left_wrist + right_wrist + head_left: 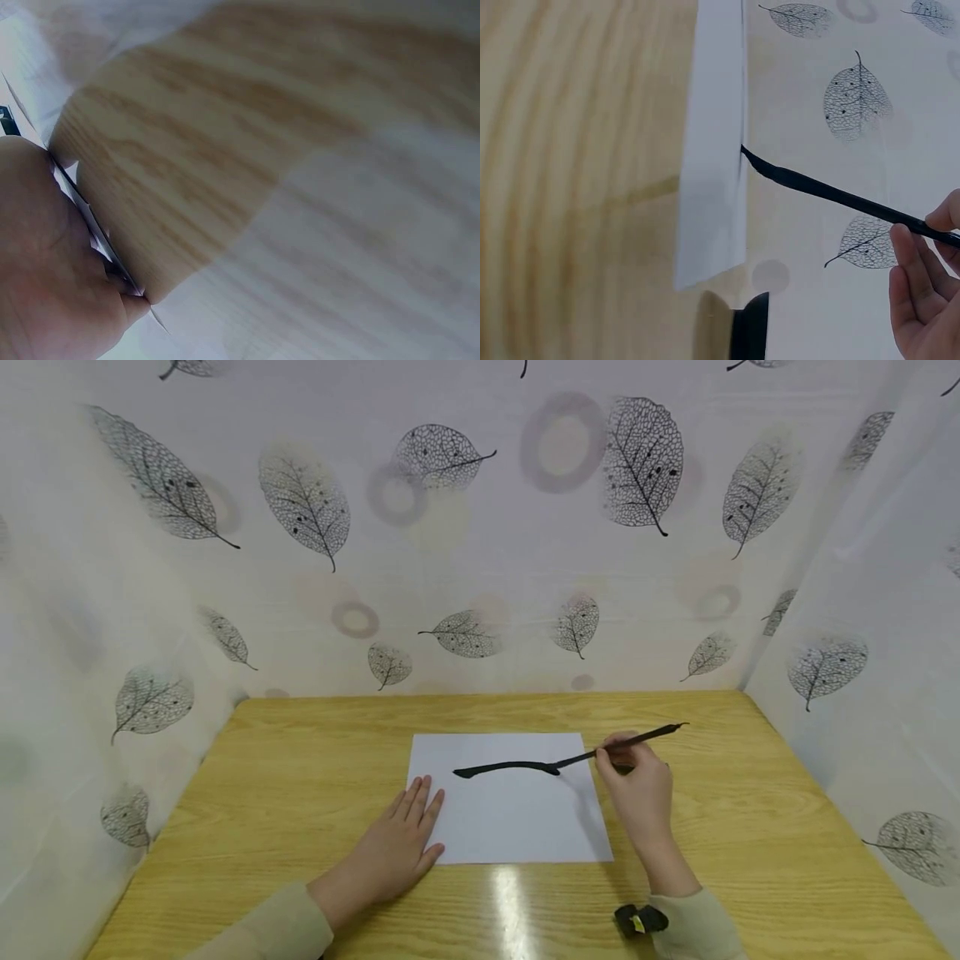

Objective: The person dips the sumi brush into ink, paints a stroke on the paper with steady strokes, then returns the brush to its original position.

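A white sheet of paper [517, 827] lies on the wooden table, with a thick black stroke [502, 767], slightly arched, running across its upper half. My right hand [643, 793] pinches a dark writing brush [651, 736] between thumb and fingers, beyond the sheet's right edge. The brush slants down to the left; its black tip meets the stroke's right end. In the right wrist view the brush [832, 193] reaches the paper [712, 165] at its tip. Flat on the sheet's left edge, my left hand [397, 852] presses with fingers extended; the left wrist view shows only part of this hand [52, 262].
The wood-grain table [315, 760] extends around the sheet. A pale curtain [480, 552] printed with leaves hangs behind the table and along both sides. A small black device [639, 920] sits at the right sleeve cuff. Light reflects off the table below the paper.
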`<control>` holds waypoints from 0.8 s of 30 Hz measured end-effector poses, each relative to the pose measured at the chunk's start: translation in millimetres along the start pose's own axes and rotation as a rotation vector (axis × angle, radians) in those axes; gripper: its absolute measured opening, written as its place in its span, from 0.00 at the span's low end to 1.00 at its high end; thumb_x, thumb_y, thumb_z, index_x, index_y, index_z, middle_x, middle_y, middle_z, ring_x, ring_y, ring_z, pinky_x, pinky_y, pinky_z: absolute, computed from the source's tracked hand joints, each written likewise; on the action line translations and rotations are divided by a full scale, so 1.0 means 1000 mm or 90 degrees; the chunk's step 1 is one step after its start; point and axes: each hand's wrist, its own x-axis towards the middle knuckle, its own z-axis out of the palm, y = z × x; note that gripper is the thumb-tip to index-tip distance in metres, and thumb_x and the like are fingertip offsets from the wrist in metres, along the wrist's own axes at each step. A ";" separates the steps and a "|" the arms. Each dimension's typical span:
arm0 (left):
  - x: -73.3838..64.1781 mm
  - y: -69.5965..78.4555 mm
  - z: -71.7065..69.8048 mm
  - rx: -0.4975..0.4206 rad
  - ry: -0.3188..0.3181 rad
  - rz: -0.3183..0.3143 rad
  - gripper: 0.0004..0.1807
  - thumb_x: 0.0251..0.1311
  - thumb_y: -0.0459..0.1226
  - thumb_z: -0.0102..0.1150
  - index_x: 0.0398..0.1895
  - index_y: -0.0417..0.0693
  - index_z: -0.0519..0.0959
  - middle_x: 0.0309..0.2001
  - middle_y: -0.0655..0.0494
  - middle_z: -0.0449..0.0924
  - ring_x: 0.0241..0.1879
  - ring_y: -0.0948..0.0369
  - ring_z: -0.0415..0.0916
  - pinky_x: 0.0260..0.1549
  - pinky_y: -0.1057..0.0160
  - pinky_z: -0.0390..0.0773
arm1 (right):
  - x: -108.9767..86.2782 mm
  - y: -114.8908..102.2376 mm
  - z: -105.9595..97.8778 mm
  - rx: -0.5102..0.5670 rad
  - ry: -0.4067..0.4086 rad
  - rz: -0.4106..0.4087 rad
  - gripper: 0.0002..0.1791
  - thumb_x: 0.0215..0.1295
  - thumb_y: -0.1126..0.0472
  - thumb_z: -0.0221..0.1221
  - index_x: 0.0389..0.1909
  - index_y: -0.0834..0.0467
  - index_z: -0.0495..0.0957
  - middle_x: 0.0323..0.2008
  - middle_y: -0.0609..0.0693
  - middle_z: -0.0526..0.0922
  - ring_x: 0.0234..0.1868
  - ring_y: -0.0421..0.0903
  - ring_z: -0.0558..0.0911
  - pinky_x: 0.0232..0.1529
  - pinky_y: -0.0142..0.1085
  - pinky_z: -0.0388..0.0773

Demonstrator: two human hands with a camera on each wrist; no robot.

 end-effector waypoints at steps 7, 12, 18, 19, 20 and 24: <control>0.000 0.000 0.000 0.003 -0.001 0.003 0.39 0.81 0.53 0.46 0.83 0.34 0.57 0.83 0.29 0.51 0.84 0.38 0.50 0.81 0.43 0.61 | 0.005 -0.008 -0.007 0.048 0.038 -0.047 0.04 0.65 0.73 0.68 0.39 0.63 0.86 0.34 0.56 0.91 0.32 0.18 0.77 0.36 0.18 0.77; 0.000 0.000 0.001 0.006 -0.004 0.002 0.40 0.81 0.53 0.45 0.83 0.35 0.57 0.83 0.30 0.50 0.84 0.38 0.50 0.81 0.43 0.61 | 0.009 -0.012 -0.013 0.044 0.053 -0.077 0.04 0.65 0.73 0.68 0.38 0.63 0.87 0.34 0.56 0.91 0.33 0.15 0.75 0.39 0.14 0.73; 0.000 0.000 0.001 -0.001 -0.004 -0.002 0.40 0.81 0.53 0.46 0.83 0.35 0.57 0.84 0.30 0.50 0.84 0.38 0.50 0.81 0.43 0.61 | 0.011 -0.015 -0.019 0.022 0.069 -0.116 0.04 0.64 0.73 0.67 0.37 0.64 0.87 0.36 0.57 0.90 0.35 0.11 0.72 0.39 0.19 0.74; 0.001 0.000 0.001 -0.001 -0.002 -0.002 0.40 0.81 0.53 0.46 0.83 0.35 0.57 0.84 0.30 0.50 0.84 0.38 0.50 0.81 0.43 0.61 | 0.012 -0.016 -0.020 0.017 0.073 -0.122 0.04 0.64 0.73 0.67 0.37 0.64 0.87 0.36 0.57 0.90 0.35 0.11 0.72 0.40 0.18 0.73; 0.001 0.000 0.001 0.001 -0.003 -0.002 0.40 0.81 0.53 0.46 0.83 0.35 0.57 0.84 0.30 0.49 0.84 0.38 0.50 0.81 0.43 0.61 | 0.012 -0.016 -0.021 0.011 0.078 -0.129 0.04 0.63 0.73 0.67 0.37 0.63 0.87 0.36 0.57 0.91 0.34 0.12 0.74 0.40 0.19 0.73; 0.001 0.000 0.002 0.006 -0.004 -0.003 0.40 0.81 0.53 0.46 0.83 0.35 0.57 0.84 0.30 0.49 0.84 0.39 0.50 0.81 0.43 0.61 | 0.014 -0.015 -0.025 -0.017 0.096 -0.171 0.06 0.61 0.73 0.68 0.37 0.62 0.87 0.35 0.56 0.91 0.30 0.34 0.87 0.39 0.16 0.70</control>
